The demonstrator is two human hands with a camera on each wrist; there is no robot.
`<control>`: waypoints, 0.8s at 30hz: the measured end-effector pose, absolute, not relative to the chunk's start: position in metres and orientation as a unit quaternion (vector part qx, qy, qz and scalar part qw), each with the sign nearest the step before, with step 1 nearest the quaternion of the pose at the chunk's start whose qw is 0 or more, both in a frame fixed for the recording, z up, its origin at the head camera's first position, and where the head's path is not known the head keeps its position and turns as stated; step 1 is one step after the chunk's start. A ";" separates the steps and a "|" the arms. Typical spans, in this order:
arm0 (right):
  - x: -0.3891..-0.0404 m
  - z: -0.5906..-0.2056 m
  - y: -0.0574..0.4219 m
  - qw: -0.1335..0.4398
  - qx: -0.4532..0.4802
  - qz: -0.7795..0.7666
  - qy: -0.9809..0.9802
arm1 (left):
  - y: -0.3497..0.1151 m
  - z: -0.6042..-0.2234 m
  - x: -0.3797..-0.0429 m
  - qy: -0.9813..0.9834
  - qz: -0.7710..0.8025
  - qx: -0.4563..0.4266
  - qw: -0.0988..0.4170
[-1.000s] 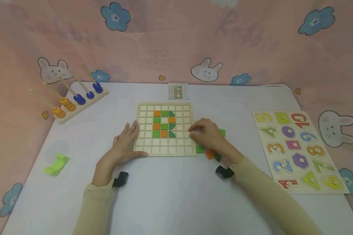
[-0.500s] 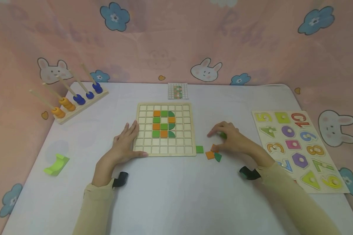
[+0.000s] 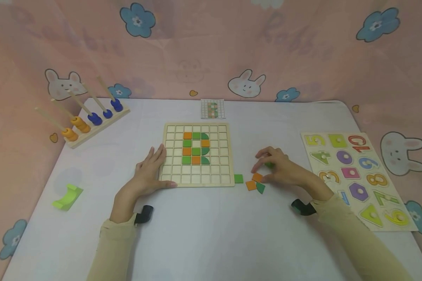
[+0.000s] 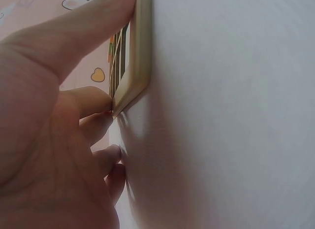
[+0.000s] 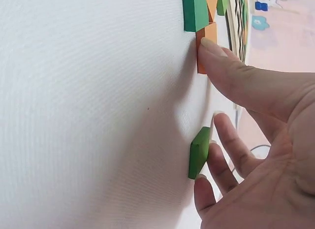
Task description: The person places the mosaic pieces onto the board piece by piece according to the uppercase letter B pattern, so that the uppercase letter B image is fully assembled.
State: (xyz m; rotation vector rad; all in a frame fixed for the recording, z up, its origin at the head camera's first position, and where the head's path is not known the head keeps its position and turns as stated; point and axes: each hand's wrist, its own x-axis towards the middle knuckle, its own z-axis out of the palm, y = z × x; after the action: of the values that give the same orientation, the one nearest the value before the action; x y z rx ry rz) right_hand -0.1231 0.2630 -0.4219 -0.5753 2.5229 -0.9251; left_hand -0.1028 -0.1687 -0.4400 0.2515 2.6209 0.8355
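A wooden grid board [image 3: 214, 179] lies mid-table in the head view, with green and orange square tiles [image 3: 187, 151] and dark green curved tiles [image 3: 205, 151] set in its cells. My left hand [image 3: 145, 171] rests spread at the board's lower left corner, fingers along its side and thumb on its front edge. Right of the board, my right hand [image 3: 279, 168] is low over loose tiles, fingers bent loosely. Its thumb touches an orange square tile [image 5: 202, 56] in the right wrist view. A green tile [image 5: 199, 152] lies under the other fingertips.
Beside the board lie a green square tile [image 3: 238, 178], another orange tile [image 3: 251, 185] and a dark green curved tile [image 3: 260, 188]. A pattern card [image 3: 212, 109] lies behind it. Around stand a bead rack [image 3: 98, 130], a light green arched block [image 3: 68, 197] and a number puzzle [image 3: 358, 181].
My right hand has moved from the board's right edge rightward to the loose tiles, then shifted slightly further right. My left hand and the board have stayed put.
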 end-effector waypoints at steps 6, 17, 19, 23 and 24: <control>-0.122 -0.425 0.262 0.182 -0.205 -0.331 0.903 | -0.170 -0.442 -0.103 0.933 0.296 0.092 0.185; -0.126 -0.423 0.248 0.164 -0.189 -0.350 0.903 | -0.170 -0.442 -0.103 0.932 0.299 0.093 0.185; -0.128 -0.424 0.240 0.155 -0.186 -0.364 0.899 | -0.170 -0.442 -0.103 0.931 0.300 0.092 0.185; -0.132 -0.426 0.215 0.133 -0.167 -0.393 0.895 | -0.169 -0.441 -0.103 0.931 0.299 0.091 0.187; -0.132 -0.426 0.208 0.132 -0.162 -0.401 0.892 | -0.169 -0.441 -0.103 0.931 0.299 0.091 0.187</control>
State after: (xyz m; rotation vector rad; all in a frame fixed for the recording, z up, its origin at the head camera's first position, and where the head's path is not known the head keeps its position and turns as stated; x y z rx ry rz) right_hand -0.1322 0.2084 -0.4264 -0.4691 2.5885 -1.1623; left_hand -0.1035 -0.1692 -0.4413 0.2554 2.6213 0.8408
